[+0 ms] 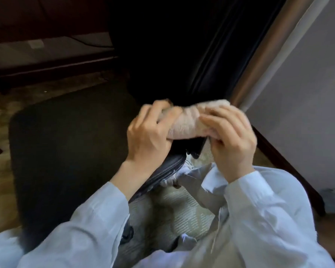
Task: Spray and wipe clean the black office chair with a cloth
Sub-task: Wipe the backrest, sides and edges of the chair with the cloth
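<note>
Dim overall; far side near black, detail crushed; light from right, wall (307, 84) and sleeves (259, 213) brightest; left hand (149, 136), right hand (234, 140), cloth (186, 120) motion-blurred; straight lines bow at edges; corners soft.

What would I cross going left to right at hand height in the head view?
Black rounded chair seat → left hand → rolled beige terry cloth, gripped at its ends by both hands → right hand → pale grey wall panel.
</note>
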The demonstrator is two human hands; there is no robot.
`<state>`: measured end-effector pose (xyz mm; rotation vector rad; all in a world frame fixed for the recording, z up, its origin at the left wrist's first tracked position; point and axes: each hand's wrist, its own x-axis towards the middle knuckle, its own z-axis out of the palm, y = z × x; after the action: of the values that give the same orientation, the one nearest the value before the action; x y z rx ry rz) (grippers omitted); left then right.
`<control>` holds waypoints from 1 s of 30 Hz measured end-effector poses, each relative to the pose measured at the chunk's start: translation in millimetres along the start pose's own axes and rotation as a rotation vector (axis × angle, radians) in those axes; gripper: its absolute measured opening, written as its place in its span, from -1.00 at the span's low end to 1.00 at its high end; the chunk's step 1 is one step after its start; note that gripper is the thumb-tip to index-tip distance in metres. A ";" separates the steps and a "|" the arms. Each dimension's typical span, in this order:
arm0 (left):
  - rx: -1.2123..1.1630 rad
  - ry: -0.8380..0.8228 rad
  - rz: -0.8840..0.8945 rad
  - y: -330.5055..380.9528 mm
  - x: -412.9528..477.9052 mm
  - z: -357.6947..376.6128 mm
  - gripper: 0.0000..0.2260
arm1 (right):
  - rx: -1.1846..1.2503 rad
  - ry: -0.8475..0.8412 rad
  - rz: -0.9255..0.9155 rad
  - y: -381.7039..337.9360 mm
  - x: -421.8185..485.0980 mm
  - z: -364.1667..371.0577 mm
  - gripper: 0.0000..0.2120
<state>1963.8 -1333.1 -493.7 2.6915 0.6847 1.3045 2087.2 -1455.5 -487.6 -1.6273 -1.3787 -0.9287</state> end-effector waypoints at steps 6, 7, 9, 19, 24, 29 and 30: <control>0.064 0.096 0.046 8.6 41.2 -17.6 -0.67 | 0.030 0.087 -0.038 16.2 39.7 3.1 -0.82; 0.063 0.083 0.048 5.4 34.0 -10.1 -0.66 | 0.047 0.054 -0.007 18.4 28.2 8.8 -0.82; 0.050 0.052 0.065 -3.8 10.1 8.5 -0.65 | 0.053 -0.042 0.071 20.4 -6.2 20.2 -0.84; 0.045 -0.590 -0.092 -21.2 -82.6 102.4 -0.49 | 0.071 -0.648 0.500 45.0 -138.9 68.0 -0.80; 0.127 -0.661 -0.088 -9.3 -71.8 108.5 -0.50 | 0.270 -0.558 0.832 50.2 -152.1 80.8 -0.57; 0.148 -0.694 -0.050 -5.9 -69.8 113.8 -0.50 | 0.311 -0.464 0.957 53.3 -152.9 88.4 -0.58; 0.156 -0.692 -0.054 -5.6 -68.3 115.1 -0.50 | 0.304 -0.457 0.968 53.6 -152.3 88.9 -0.58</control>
<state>2012.6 -1342.5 -618.1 2.9241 0.7668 0.2537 2122.5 -1441.9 -668.0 -1.9948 -0.7469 0.2169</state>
